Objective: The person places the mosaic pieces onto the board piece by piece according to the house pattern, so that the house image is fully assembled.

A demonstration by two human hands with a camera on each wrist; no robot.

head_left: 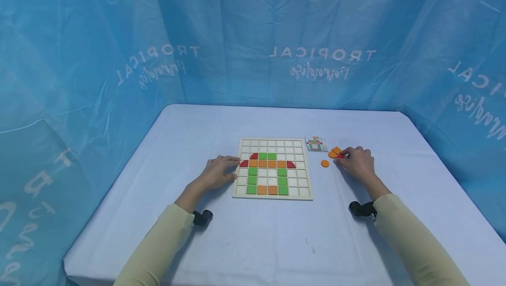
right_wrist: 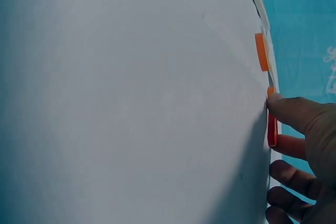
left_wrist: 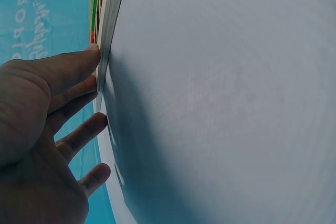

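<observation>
A square pegless grid board (head_left: 300, 189) lies mid-table, with green, orange and red tiles set in some of its squares. My left hand (head_left: 216, 172) touches the board's left edge, its fingers extended; the left wrist view shows the thumb (left_wrist: 73, 66) against that edge. To the right of the board, my right hand (head_left: 359, 163) pinches a red piece (right_wrist: 272, 129) between thumb and forefinger, at table level. Beside it are an orange square tile (head_left: 337, 150) and two orange round pieces, one of them a separate disc (head_left: 325, 163). The fingers partly cover the red piece.
A small pattern card (head_left: 316, 143) with a coloured grid picture lies by the board's upper right corner. White cloth covers the table (head_left: 269, 233). Blue printed curtains (head_left: 253, 22) hang behind it and at both sides.
</observation>
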